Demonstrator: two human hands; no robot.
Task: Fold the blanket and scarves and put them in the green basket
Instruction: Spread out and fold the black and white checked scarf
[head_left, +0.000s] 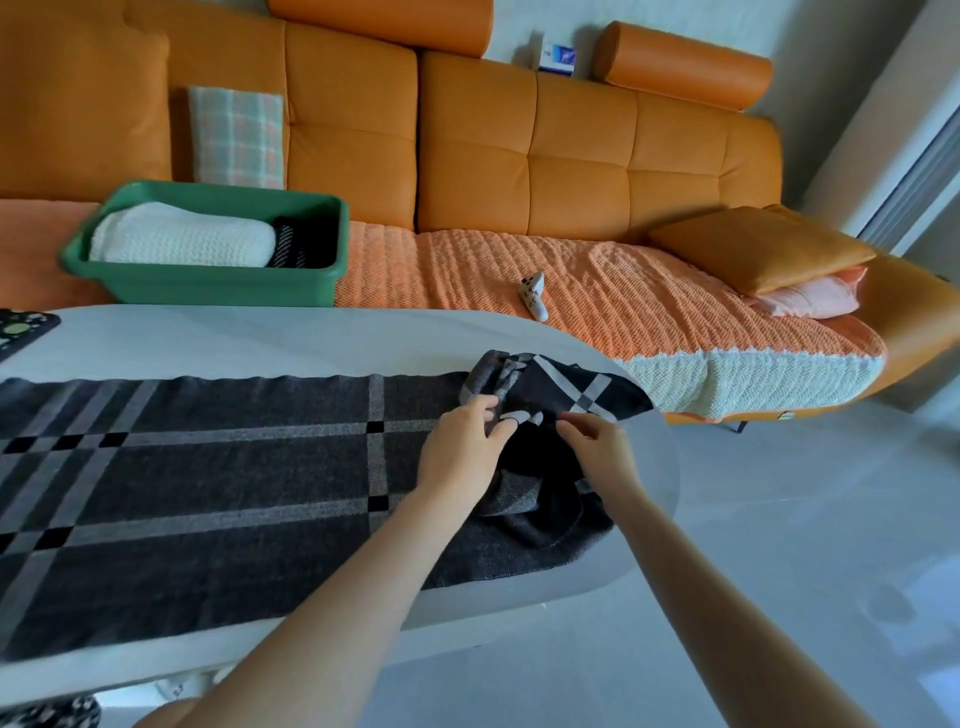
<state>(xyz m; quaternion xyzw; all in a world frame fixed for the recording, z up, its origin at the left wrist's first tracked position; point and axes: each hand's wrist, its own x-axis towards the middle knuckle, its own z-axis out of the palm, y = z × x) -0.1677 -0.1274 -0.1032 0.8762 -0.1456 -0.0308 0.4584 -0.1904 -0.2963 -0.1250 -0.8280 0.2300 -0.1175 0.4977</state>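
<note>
1. Pinches bunched right end of dark plaid scarf with left hand, fingers curled into the folds.
2. Nips same bunch with right hand, fingertips together on the cloth.
3. Leaves the rest spread flat along white table.
4. Shows folded white blanket beside striped scarf inside green basket, on orange sofa.

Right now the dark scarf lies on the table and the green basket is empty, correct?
No. The head view shows the green basket holding a folded white blanket and a dark striped cloth. The scarf does lie on the table.
</note>
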